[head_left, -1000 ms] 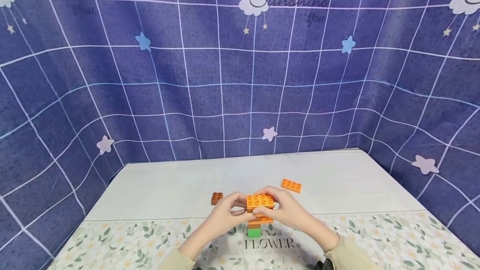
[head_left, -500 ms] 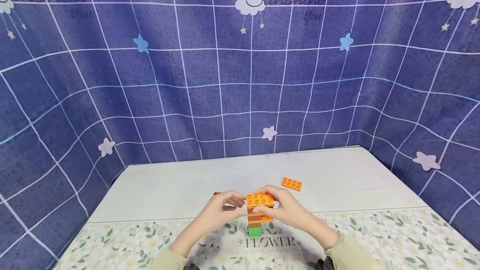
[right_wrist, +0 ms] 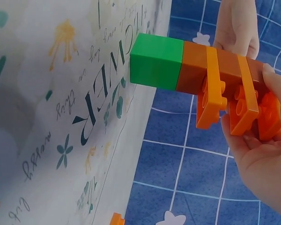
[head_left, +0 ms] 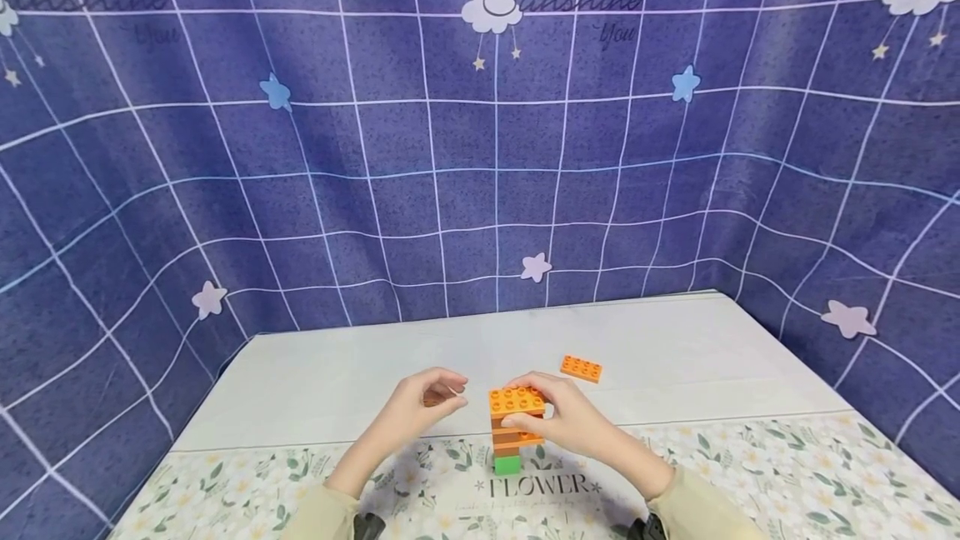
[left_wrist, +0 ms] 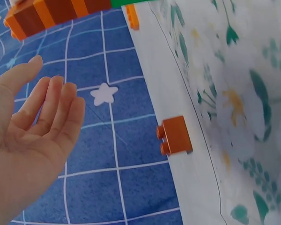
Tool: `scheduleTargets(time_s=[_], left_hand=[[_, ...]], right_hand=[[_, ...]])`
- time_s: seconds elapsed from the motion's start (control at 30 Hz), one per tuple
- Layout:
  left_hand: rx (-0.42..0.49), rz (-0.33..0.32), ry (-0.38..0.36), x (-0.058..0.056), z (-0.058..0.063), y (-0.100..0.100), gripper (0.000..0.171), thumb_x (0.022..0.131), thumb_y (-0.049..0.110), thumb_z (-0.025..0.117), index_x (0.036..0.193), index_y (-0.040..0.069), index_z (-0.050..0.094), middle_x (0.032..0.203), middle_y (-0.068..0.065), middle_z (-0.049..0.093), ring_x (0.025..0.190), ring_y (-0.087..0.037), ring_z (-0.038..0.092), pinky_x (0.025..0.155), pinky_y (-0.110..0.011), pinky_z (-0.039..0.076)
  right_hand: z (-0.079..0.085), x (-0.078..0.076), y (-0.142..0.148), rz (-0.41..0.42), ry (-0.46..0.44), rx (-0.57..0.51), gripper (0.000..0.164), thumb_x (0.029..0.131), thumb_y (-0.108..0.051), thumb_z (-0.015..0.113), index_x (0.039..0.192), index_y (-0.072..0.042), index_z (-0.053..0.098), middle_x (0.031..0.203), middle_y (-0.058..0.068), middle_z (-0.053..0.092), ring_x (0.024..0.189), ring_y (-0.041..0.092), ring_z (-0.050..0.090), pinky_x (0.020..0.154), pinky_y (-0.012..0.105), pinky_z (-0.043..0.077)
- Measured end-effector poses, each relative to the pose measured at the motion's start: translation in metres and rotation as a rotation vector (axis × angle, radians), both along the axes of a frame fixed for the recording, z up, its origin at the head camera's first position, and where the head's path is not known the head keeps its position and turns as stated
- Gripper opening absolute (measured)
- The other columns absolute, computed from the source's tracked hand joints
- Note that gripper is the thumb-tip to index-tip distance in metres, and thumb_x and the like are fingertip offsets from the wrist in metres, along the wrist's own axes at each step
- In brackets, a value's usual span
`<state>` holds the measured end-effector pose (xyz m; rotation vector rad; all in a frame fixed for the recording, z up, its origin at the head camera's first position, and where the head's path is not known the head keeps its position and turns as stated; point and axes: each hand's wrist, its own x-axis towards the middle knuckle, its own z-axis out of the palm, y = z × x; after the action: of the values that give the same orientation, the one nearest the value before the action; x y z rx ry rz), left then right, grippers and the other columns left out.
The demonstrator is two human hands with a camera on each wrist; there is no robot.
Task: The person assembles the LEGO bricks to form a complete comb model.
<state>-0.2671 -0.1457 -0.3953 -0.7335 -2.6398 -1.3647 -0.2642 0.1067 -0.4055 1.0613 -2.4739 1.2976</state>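
A tower of toy building bricks (right_wrist: 194,65) stands on the table, with a green block (head_left: 507,465) at its base. Above it, brown bricks alternate with orange plates (head_left: 516,400) that jut out to the right. My right hand (head_left: 564,412) grips the tower near its top, thumb on the near side and fingers behind. My left hand (head_left: 420,400) is apart from the tower on the left, fingers loosely bent and holding nothing. A loose brown brick (left_wrist: 177,134) lies on the table near the left hand; in the head view that hand mostly hides it.
A loose orange plate (head_left: 581,368) lies behind the tower, to the right. The table has a white back part (head_left: 322,373) and a flower-printed cloth (head_left: 247,482) in front. A blue grid-patterned curtain (head_left: 375,148) hangs around the back and sides.
My left hand has let go of the tower's top and moved left, coming over the loose brown brick in the head view. The right hand keeps its grip on the tower.
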Motion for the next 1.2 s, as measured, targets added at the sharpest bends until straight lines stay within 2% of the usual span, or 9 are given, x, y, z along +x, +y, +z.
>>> scheduleTargets(time_s=[0.1,0.2,0.4,0.63,0.87,1.03,1.2], left_hand=[[0.005,0.017,0.018,-0.012,-0.011,-0.007,0.025,0.088,0.017,0.066,0.112,0.009,0.064,0.106,-0.007,0.067,0.088,-0.016,0.065,0.079,-0.026,0.054],[0.011,0.022,0.027,-0.019,-0.015,-0.011,0.025,0.088,0.021,0.067,0.110,0.011,0.064,0.107,-0.005,0.067,0.090,-0.015,0.064,0.081,-0.025,0.054],[0.012,0.044,0.011,-0.021,-0.022,-0.016,0.026,0.086,0.022,0.068,0.109,0.008,0.065,0.106,-0.009,0.067,0.092,-0.019,0.064,0.083,-0.031,0.055],[-0.013,0.067,-0.013,-0.027,-0.032,-0.021,0.030,0.085,0.020,0.070,0.111,0.006,0.064,0.109,-0.015,0.065,0.095,-0.025,0.063,0.086,-0.041,0.053],[-0.068,0.073,0.001,-0.037,-0.035,-0.026,0.032,0.085,0.020,0.070,0.111,0.003,0.064,0.108,-0.016,0.066,0.099,-0.031,0.062,0.091,-0.045,0.050],[-0.099,0.082,0.028,-0.044,-0.039,-0.030,0.030,0.085,0.019,0.070,0.109,0.002,0.065,0.105,-0.015,0.066,0.096,-0.030,0.062,0.090,-0.046,0.050],[-0.094,0.113,0.007,-0.046,-0.043,-0.031,0.029,0.085,0.016,0.070,0.109,0.001,0.065,0.106,-0.012,0.066,0.100,-0.029,0.060,0.091,-0.047,0.049]], right_hand=[[0.001,0.000,0.000,-0.005,-0.001,0.007,0.034,0.086,-0.037,0.066,0.114,-0.017,0.063,0.110,-0.003,0.066,0.100,0.015,0.061,0.089,0.037,0.053],[0.001,0.000,0.000,-0.006,-0.008,0.005,0.035,0.087,-0.038,0.066,0.115,-0.018,0.063,0.110,-0.003,0.066,0.099,0.014,0.061,0.089,0.037,0.052],[-0.002,0.001,-0.001,-0.012,-0.034,-0.008,0.035,0.085,-0.040,0.067,0.114,-0.021,0.062,0.105,-0.010,0.065,0.091,0.005,0.058,0.084,0.028,0.052],[-0.004,0.002,-0.002,0.012,-0.064,-0.030,0.035,0.085,-0.038,0.067,0.114,-0.019,0.062,0.100,-0.009,0.064,0.083,0.005,0.058,0.079,0.026,0.053],[-0.003,0.003,-0.002,-0.006,-0.059,-0.019,0.035,0.085,-0.040,0.067,0.114,-0.020,0.062,0.103,-0.011,0.064,0.089,0.004,0.058,0.084,0.027,0.052],[-0.004,0.002,-0.002,0.001,-0.046,-0.023,0.034,0.085,-0.038,0.068,0.113,-0.019,0.062,0.101,-0.009,0.064,0.088,0.005,0.058,0.082,0.027,0.053],[-0.005,0.000,-0.001,0.003,-0.035,-0.028,0.033,0.085,-0.037,0.068,0.113,-0.019,0.062,0.100,-0.010,0.065,0.087,0.004,0.058,0.083,0.027,0.053]])
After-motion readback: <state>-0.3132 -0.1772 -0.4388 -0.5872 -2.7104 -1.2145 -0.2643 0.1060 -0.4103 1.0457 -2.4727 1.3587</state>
